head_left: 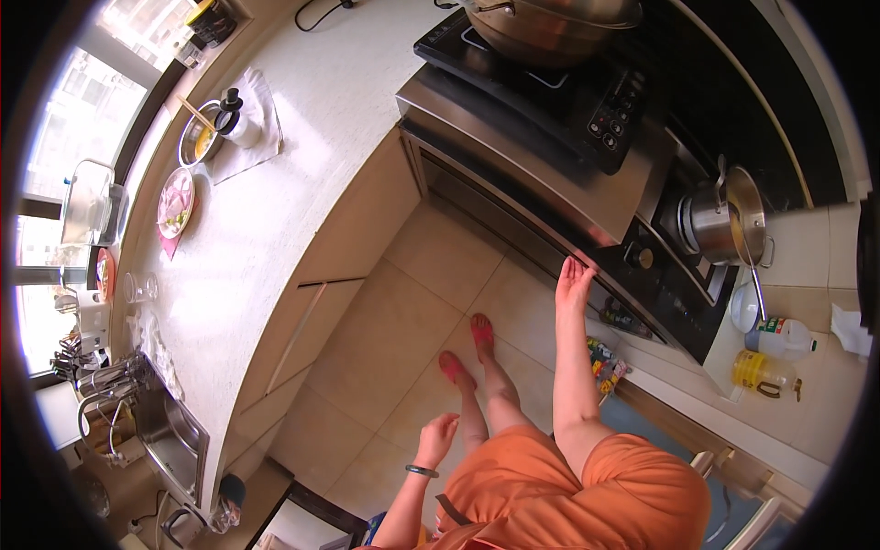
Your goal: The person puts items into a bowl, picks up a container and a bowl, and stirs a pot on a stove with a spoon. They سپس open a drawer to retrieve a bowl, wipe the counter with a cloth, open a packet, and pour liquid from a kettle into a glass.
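Note:
My right hand (575, 283) reaches out to the front edge of the black gas hob (677, 309), fingers loosely bent and nothing visible in them. Whether its fingertips touch the edge, I cannot tell. Beside it is the hob's round control knob (641, 258). A steel pot (718, 223) stands on the far burner, with a long-handled utensil (757, 292) leaning out of it. My left hand (438, 440), with a dark bangle at the wrist, hangs over the floor in front of my body, holding nothing, its fingers loosely curled.
A large metal wok (543, 34) sits on an induction cooker (522, 89). Bottles, one of yellow oil (760, 371), stand right of the hob. Along the left counter (254, 227) are a steel bowl with chopsticks (199, 141), a lidded jar (238, 127), a plate of food (177, 203) and a sink (175, 440).

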### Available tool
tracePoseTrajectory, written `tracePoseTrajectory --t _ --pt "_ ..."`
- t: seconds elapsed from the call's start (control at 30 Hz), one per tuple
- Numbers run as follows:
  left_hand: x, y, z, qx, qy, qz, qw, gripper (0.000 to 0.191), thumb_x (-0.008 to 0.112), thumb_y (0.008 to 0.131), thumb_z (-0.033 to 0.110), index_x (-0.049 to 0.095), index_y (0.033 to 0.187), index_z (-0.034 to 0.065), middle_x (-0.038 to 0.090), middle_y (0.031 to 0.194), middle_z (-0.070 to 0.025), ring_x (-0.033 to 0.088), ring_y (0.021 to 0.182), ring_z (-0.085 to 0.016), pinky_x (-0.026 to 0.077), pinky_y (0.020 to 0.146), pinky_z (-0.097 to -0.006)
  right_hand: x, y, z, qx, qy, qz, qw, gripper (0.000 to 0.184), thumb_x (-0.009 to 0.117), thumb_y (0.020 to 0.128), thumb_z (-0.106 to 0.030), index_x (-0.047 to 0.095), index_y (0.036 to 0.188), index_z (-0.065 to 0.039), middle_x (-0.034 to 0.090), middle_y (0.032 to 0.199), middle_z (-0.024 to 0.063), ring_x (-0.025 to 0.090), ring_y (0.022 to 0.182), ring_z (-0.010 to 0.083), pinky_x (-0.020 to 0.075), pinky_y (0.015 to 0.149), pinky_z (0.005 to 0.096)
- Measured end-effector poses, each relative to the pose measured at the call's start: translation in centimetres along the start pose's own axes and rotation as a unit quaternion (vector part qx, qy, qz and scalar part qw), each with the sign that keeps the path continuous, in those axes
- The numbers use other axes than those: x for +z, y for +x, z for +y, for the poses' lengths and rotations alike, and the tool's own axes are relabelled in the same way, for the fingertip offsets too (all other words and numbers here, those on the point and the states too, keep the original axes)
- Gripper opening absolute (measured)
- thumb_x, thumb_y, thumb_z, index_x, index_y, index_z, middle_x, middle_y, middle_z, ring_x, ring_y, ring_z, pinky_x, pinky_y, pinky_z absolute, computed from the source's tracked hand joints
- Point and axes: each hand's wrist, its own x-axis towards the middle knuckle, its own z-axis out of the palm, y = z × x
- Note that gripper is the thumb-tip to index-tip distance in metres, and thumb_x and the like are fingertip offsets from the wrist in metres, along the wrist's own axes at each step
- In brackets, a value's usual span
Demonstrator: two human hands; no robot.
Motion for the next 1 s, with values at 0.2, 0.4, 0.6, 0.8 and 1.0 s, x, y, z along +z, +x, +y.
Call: tracePoseTrajectory --t 0.2,0.4,0.6,0.8,1.0 --pt "-0.5 -0.1 -0.5 -0.003 0.003 -0.002 1.000 0.016 0.059 0.090 0.015 0.067 0.101 0.0059 0.067 0.091 -0.0174 0.065 0.082 -0.034 0.052 0.071 -0.0397 0.5 -0.2 0.9 -0.022 -0.024 0.002 0.999 0.049 0.070 0.083 -0.043 0.057 0.110 -0.004 0.063 0.108 0.0084 0.059 0.102 0.0199 0.0505 0.096 0.0340" --pt "-0.5 0.8 0.6 0.005 0.008 -0.017 1.000 0.016 0.060 0.090 0.015 0.067 0.102 0.0059 0.068 0.091 -0.0171 0.065 0.083 -0.034 0.053 0.072 -0.0398 0.8 -0.2 0.6 -0.046 -0.027 0.025 0.998 0.046 0.068 0.085 -0.043 0.057 0.109 -0.005 0.065 0.103 0.0083 0.062 0.094 0.0206 0.0524 0.093 0.0341" --pt "-0.6 1.5 1.3 0.013 0.020 -0.019 1.000 0.016 0.059 0.090 0.015 0.066 0.102 0.0061 0.067 0.092 -0.0172 0.065 0.085 -0.035 0.052 0.073 -0.0404 3.0 -4.5 -0.3 0.037 -0.056 0.096 0.993 0.065 0.059 0.083 -0.060 0.057 0.102 0.002 0.065 0.094 0.0106 0.062 0.093 0.0216 0.0516 0.092 0.0336" --pt "-0.5 2.6 2.0 0.011 0.024 -0.032 0.999 0.016 0.059 0.089 0.014 0.066 0.102 0.0065 0.067 0.092 -0.0173 0.064 0.086 -0.036 0.052 0.073 -0.0412 2.3 -9.7 -1.9 0.096 -0.089 0.093 0.987 0.070 0.054 0.085 -0.060 0.052 0.104 0.007 0.063 0.102 0.0154 0.061 0.102 0.0246 0.0497 0.097 0.0346" --pt "-0.1 3.3 1.7 0.046 0.032 -0.025 0.998 0.017 0.059 0.091 0.013 0.066 0.104 0.0040 0.068 0.088 -0.0157 0.067 0.080 -0.028 0.053 0.071 -0.0354 4.4 -14.7 -5.9 0.302 -0.283 0.105 0.904 0.056 0.055 0.091 -0.053 0.054 0.113 -0.001 0.064 0.099 0.0096 0.063 0.086 0.0192 0.0517 0.074 0.0298"
